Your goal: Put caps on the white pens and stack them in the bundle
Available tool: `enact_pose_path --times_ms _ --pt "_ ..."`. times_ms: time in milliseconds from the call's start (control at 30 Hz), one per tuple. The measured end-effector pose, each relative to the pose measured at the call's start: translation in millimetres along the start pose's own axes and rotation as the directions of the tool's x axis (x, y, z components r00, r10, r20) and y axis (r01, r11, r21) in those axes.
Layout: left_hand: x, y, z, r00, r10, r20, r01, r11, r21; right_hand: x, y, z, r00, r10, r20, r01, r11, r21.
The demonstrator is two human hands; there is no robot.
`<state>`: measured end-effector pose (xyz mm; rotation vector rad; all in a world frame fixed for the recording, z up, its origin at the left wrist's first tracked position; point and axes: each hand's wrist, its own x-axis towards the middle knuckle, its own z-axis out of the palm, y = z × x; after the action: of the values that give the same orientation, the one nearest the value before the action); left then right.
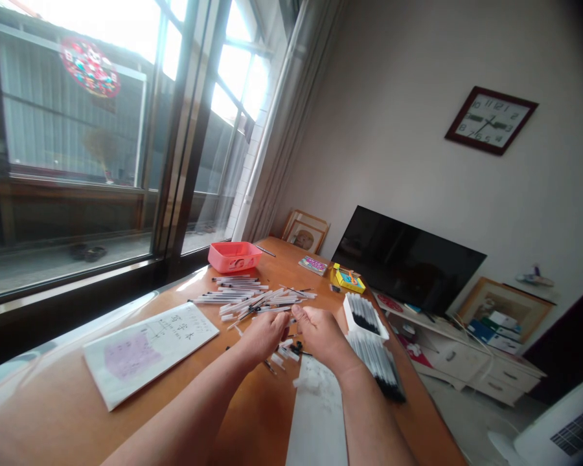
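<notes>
My left hand (266, 335) and my right hand (319, 333) meet near the middle of the table, thumbs almost touching. Both have curled fingers; whatever they pinch is too small or hidden to name. Just beyond them lies a loose heap of white pen tubes (267, 301) with some thin dark refills among them. Small clear and black pen parts (285, 353) are scattered below my hands. Beside my right wrist, a bundle of clear pens with black ends (376, 362) lies on the table. A white box (385, 333) behind it holds more of them.
A writing book (194, 323) lies at left, and a white strip (315, 427) runs under my right forearm. Farther back on the wooden table (252, 430) are a pink bin (234, 257), a yellow box (348, 279) and a booklet (313, 265). A television (408, 259) stands beyond.
</notes>
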<state>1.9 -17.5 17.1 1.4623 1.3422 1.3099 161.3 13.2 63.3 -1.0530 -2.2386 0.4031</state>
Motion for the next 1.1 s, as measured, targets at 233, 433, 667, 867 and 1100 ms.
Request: enact_pose_path --times_ms 233,433,667,867,1100 --pt "1.2 -3.4 -1.4 0.998 0.04 0.05 -0.041 0.999 0.036 -1.5 -5.5 -11.3 0.998 -0.03 0.056 0.02 0.984 0.175" --pt "-1.2 -1.0 2.2 0.998 0.024 0.065 -0.023 0.999 -0.028 -1.7 -6.5 -3.5 0.999 -0.029 -0.025 0.027 0.997 -0.071" --pt "-6.8 6.4 2.1 0.984 0.066 0.164 -0.044 0.99 -0.135 -0.7 -0.6 -3.6 0.995 0.036 -0.093 -0.052 0.983 -0.178" --pt "-9.0 8.0 -1.7 0.976 0.02 0.218 0.019 0.984 -0.175 1.7 6.2 -6.6 0.992 0.072 -0.103 -0.059 0.99 0.126" --pt "-9.4 10.6 0.2 0.971 0.036 0.238 0.021 0.972 -0.236 2.3 10.8 -12.0 0.994 0.105 0.0 -0.099 0.941 0.325"
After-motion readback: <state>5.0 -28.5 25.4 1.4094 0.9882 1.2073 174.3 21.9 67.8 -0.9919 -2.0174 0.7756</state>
